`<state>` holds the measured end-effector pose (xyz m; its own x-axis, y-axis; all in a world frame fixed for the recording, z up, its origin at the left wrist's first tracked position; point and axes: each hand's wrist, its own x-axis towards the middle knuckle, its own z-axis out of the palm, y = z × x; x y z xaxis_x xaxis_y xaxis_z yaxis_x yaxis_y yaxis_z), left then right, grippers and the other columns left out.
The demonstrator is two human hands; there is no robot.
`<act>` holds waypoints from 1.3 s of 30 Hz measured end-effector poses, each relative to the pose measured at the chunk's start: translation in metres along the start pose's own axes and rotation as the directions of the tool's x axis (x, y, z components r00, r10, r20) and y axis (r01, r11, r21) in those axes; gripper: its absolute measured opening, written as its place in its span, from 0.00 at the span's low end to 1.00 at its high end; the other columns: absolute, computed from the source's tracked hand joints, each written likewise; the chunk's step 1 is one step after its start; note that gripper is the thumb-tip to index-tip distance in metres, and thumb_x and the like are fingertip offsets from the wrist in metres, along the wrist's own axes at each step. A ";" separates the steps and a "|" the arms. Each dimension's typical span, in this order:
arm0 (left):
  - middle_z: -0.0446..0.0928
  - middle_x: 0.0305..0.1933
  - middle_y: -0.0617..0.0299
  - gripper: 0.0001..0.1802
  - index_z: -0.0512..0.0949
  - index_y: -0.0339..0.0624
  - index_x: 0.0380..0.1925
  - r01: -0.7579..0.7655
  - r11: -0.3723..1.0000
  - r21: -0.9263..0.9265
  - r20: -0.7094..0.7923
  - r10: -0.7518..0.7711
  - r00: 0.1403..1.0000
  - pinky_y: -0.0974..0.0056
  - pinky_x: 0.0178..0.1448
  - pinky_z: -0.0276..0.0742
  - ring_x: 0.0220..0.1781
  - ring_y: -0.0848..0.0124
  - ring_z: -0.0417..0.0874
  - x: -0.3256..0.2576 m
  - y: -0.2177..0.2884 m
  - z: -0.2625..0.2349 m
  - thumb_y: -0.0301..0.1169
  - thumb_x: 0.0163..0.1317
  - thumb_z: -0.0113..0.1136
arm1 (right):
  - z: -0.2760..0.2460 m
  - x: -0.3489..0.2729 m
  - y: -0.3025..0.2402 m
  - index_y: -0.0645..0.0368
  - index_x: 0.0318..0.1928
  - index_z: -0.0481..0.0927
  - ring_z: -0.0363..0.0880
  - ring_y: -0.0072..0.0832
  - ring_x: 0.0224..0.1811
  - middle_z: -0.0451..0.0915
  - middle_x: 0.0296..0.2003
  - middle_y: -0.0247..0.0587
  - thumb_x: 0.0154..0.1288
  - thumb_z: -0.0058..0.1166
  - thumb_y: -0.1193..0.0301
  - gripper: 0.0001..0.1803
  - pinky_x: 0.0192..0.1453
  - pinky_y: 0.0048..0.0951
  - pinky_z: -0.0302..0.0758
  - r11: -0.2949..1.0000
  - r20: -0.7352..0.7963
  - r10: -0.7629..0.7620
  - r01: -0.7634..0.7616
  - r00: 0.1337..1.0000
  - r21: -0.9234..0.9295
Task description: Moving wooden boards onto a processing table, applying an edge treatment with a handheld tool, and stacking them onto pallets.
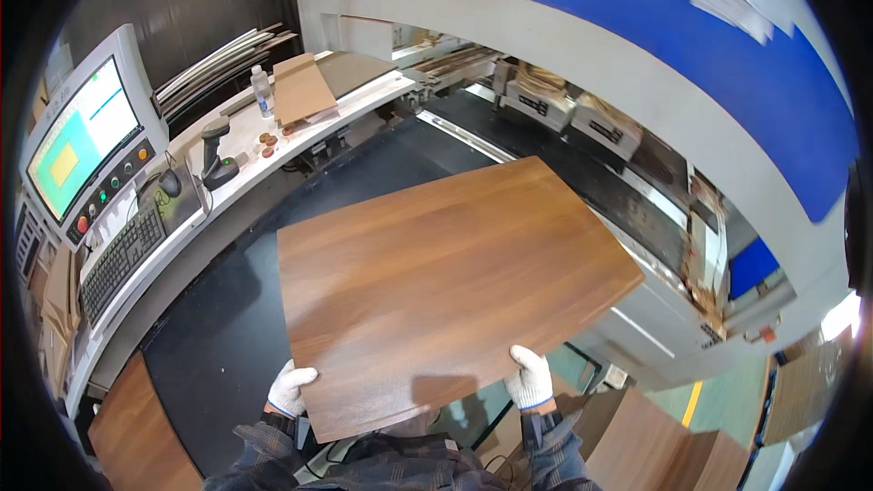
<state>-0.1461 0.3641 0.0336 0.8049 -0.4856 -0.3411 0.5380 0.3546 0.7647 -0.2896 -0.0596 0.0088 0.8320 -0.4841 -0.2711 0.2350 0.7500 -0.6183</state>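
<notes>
Panel: a wood-grain board (pixel 436 295) is held flat above the black machine bed (pixel 227 327), its near edge at the fingers and its far corner reaching out over the bed.
Left hand: the left hand (pixel 289 391), in a white glove, is closed on the near left corner; the fingers (pixel 300 375) are curled on the top face.
Right hand: the right hand (pixel 530 380), also gloved, is closed on the near edge, further to the right.
Step in hand: the panel seems to be carried, not yet laid down.
Next move: it is judged that an even lowering with both hands level would be called for.
Beyond the fingers: a feed track (pixel 582 173) with cardboard boxes (pixel 536 95) under the blue machine cover (pixel 637 45).
Left of the fingers: a curved bench (pixel 300 118) carrying a screen (pixel 77 141), a keyboard (pixel 123 259), a handheld scanner (pixel 215 155), a bottle (pixel 262 91) and a smaller board (pixel 302 88).
In the way: nothing is seen on the bed under the panel; the part covered by it cannot be judged.
</notes>
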 end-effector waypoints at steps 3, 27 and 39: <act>0.79 0.66 0.49 0.38 0.70 0.33 0.70 -0.025 0.996 -0.091 -0.025 0.023 0.999 0.49 0.69 0.78 0.66 0.55 0.81 0.055 -0.001 0.005 0.26 0.57 0.68 | 0.032 0.094 -0.006 0.62 0.64 0.76 0.83 0.48 0.60 0.84 0.56 0.48 0.63 0.58 0.82 0.27 0.68 0.52 0.79 1.000 0.062 0.012 -0.012 0.998 -0.012; 0.65 0.72 0.26 0.56 0.77 0.52 0.68 0.570 -0.034 0.821 -0.477 0.507 0.718 0.43 0.71 0.72 0.68 0.35 0.71 0.167 -0.061 0.185 0.54 0.33 0.85 | 0.069 0.428 -0.104 0.40 0.69 0.78 0.61 0.61 0.76 0.68 0.73 0.54 0.48 0.74 0.40 0.47 0.79 0.68 0.54 -0.344 0.736 0.529 0.900 0.422 -0.269; 0.72 0.72 0.41 0.46 0.82 0.53 0.63 0.702 0.137 0.699 -0.606 0.635 0.479 0.48 0.67 0.78 0.65 0.45 0.76 0.251 -0.071 0.199 0.48 0.39 0.85 | 0.108 0.522 -0.100 0.41 0.67 0.81 0.61 0.57 0.77 0.70 0.73 0.50 0.48 0.74 0.40 0.45 0.82 0.61 0.52 -0.259 0.768 0.556 0.944 0.318 -0.204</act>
<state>-0.0318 0.0586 0.0027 0.8792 0.4765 -0.0086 0.4635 -0.8507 0.2481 0.1752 -0.3386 0.0088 0.7813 0.6092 0.1359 0.6223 -0.7430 -0.2463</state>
